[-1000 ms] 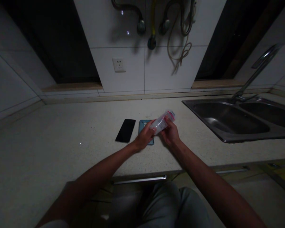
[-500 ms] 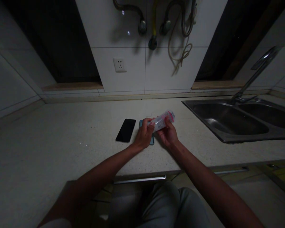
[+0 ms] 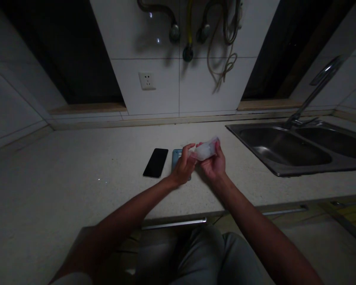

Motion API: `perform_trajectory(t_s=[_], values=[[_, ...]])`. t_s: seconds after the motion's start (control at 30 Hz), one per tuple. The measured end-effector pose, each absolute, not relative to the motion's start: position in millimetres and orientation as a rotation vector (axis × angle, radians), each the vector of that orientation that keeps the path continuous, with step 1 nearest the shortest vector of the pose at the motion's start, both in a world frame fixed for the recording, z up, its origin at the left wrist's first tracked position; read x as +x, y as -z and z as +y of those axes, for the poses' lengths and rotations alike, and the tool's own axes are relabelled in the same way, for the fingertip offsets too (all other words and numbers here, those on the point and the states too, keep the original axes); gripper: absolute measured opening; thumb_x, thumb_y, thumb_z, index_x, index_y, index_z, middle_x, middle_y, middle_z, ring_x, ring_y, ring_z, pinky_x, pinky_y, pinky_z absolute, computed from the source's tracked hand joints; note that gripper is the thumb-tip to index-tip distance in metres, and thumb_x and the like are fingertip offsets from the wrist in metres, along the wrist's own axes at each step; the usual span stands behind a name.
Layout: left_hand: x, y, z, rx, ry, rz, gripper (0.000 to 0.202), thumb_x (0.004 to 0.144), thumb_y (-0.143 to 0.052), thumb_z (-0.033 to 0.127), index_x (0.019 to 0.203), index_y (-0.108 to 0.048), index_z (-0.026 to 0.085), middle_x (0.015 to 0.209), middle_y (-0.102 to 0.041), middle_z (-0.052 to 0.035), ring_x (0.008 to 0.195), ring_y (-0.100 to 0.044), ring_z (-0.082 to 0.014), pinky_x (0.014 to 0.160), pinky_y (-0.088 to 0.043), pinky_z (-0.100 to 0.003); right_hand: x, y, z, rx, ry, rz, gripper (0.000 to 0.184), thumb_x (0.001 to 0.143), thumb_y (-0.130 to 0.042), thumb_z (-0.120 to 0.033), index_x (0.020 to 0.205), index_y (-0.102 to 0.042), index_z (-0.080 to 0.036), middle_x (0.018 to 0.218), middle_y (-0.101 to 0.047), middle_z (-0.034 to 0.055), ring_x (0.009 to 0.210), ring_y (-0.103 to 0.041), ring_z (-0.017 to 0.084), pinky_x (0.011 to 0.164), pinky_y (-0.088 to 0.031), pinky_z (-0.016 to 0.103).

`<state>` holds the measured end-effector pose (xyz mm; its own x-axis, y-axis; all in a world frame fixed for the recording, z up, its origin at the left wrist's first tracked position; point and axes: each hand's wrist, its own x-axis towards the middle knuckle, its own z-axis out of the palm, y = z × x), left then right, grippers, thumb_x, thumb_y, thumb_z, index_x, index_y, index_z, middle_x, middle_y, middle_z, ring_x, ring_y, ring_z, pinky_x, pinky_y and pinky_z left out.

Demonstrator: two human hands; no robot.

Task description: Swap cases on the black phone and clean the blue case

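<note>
My right hand [image 3: 213,163] is wrapped around a whitish, translucent soft packet [image 3: 206,150], thumb along its right side. The packet is tilted, its right end higher, and motion blurs its surface. At its left end, the bent fingers of my left hand [image 3: 184,166] pinch the packet's edge. Below my left hand lies a light-blue phone case [image 3: 175,156] on the countertop, mostly covered by the hand. To its left a black smartphone [image 3: 156,162] rests flat, screen up and dark.
The pale countertop [image 3: 106,158] runs along a tiled wall with a socket [image 3: 147,80] and hanging pipes. A steel double sink [image 3: 280,152] with a tall tap [image 3: 314,93] is set in at the right. A cabinet handle [image 3: 175,224] shows under the front edge.
The packet has turned in my hands, so its pink print no longer shows. My left fingers have shifted slightly right, to its left end. The phone and case stay put.
</note>
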<state>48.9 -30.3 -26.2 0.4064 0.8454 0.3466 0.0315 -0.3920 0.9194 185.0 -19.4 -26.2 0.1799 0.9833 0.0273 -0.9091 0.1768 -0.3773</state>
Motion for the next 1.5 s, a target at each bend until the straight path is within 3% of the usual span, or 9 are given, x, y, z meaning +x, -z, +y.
perform_trajectory(t_s=[0.1, 0.3, 0.43, 0.53, 0.83, 0.93, 1.07, 1.3, 1.5], values=[[45.2, 23.4, -23.1, 1.78, -1.115, 0.823, 0.053, 0.099, -0.03, 0.054, 0.139, -0.036, 0.019, 0.088, -0.061, -0.0022, 0.051, -0.048, -0.0103, 0.052, -0.041, -0.025, 192.1, 25.9, -18.0, -0.307, -1.338, -0.199, 0.02, 0.083, -0.07, -0.04, 0.09, -0.066, -0.022, 0.081, -0.076, 0.0023, 0.073, -0.073, 0.018, 0.064, -0.061, 0.031], [36.3, 25.8, -10.6, 2.282, -1.114, 1.074, 0.029, 0.096, -0.046, 0.03, 0.117, -0.06, 0.016, 0.111, -0.059, -0.0113, 0.093, -0.059, -0.0193, 0.088, -0.046, -0.036, 216.5, 28.5, -13.5, -0.268, -1.225, -0.069, 0.025, 0.082, -0.067, -0.047, 0.079, -0.066, -0.022, 0.074, -0.073, 0.0001, 0.065, -0.07, 0.015, 0.059, -0.058, 0.025], [38.6, 32.8, -10.9, 2.721, -0.82, 1.037, 0.031, 0.09, -0.062, 0.038, 0.114, -0.068, 0.02, 0.118, -0.06, -0.0133, 0.114, -0.052, -0.0278, 0.099, -0.04, -0.045, 222.6, 28.5, -12.6, -0.273, -1.17, -0.022, 0.025, 0.083, -0.063, -0.047, 0.079, -0.065, -0.023, 0.07, -0.071, -0.0013, 0.062, -0.068, 0.014, 0.058, -0.057, 0.026], [42.0, 35.3, -10.7, 2.849, -0.698, 1.068, 0.034, 0.085, -0.068, 0.043, 0.11, -0.073, 0.02, 0.123, -0.061, -0.0155, 0.118, -0.05, -0.0318, 0.098, -0.038, -0.049, 221.6, 29.1, -11.7, -0.284, -1.175, -0.013, 0.024, 0.082, -0.063, -0.047, 0.079, -0.063, -0.023, 0.068, -0.069, -0.0026, 0.06, -0.067, 0.014, 0.057, -0.056, 0.026], [47.1, 35.9, 3.3, 2.797, -0.634, 1.027, 0.017, 0.086, -0.067, 0.033, 0.092, -0.078, 0.023, 0.105, -0.07, -0.0102, 0.103, -0.058, -0.0256, 0.092, -0.04, -0.043, 220.8, 32.9, -8.9, -0.307, -1.201, -0.066, 0.025, 0.085, -0.057, -0.047, 0.08, -0.06, -0.023, 0.064, -0.065, -0.003, 0.056, -0.064, 0.013, 0.052, -0.054, 0.025], [48.4, 32.8, 2.2, 2.709, -0.77, 0.994, 0.012, 0.085, -0.066, 0.025, 0.085, -0.077, 0.021, 0.099, -0.071, -0.0092, 0.1, -0.06, -0.0244, 0.09, -0.041, -0.041, 220.8, 32.6, -9.3, -0.312, -1.187, -0.07, 0.023, 0.084, -0.058, -0.046, 0.08, -0.059, -0.024, 0.064, -0.065, -0.0036, 0.056, -0.064, 0.014, 0.052, -0.054, 0.025], [48.2, 23.6, 1.4, 2.355, -1.015, 0.873, 0.015, 0.085, -0.062, 0.027, 0.075, -0.072, 0.02, 0.086, -0.07, -0.0052, 0.088, -0.062, -0.0195, 0.086, -0.044, -0.035, 222.0, 30.9, -10.4, -0.324, -1.165, -0.058, 0.022, 0.085, -0.056, -0.046, 0.079, -0.059, -0.025, 0.064, -0.065, -0.0042, 0.056, -0.064, 0.014, 0.052, -0.054, 0.026], [41.7, 16.4, 10.5, 1.506, -1.041, 1.032, 0.019, 0.081, -0.056, 0.033, 0.068, -0.056, 0.02, 0.058, -0.05, 0.0039, 0.054, -0.046, -0.0121, 0.054, -0.036, -0.024, 224.5, 30.7, -9.8, -0.379, -1.121, -0.063, 0.021, 0.079, -0.066, -0.046, 0.082, -0.06, -0.025, 0.068, -0.068, -0.0071, 0.061, -0.067, 0.013, 0.061, -0.058, 0.027], [27.9, 7.0, 8.6, 1.681, -1.126, 1.256, 0.035, 0.086, -0.055, 0.039, 0.058, -0.045, 0.02, 0.054, -0.041, 0.0041, 0.054, -0.037, -0.0118, 0.052, -0.025, -0.025, 217.8, 23.5, -11.8, -0.412, -1.056, -0.097, 0.015, 0.082, -0.069, -0.038, 0.08, -0.059, -0.027, 0.07, -0.069, -0.0098, 0.064, -0.068, 0.013, 0.067, -0.06, 0.031]])
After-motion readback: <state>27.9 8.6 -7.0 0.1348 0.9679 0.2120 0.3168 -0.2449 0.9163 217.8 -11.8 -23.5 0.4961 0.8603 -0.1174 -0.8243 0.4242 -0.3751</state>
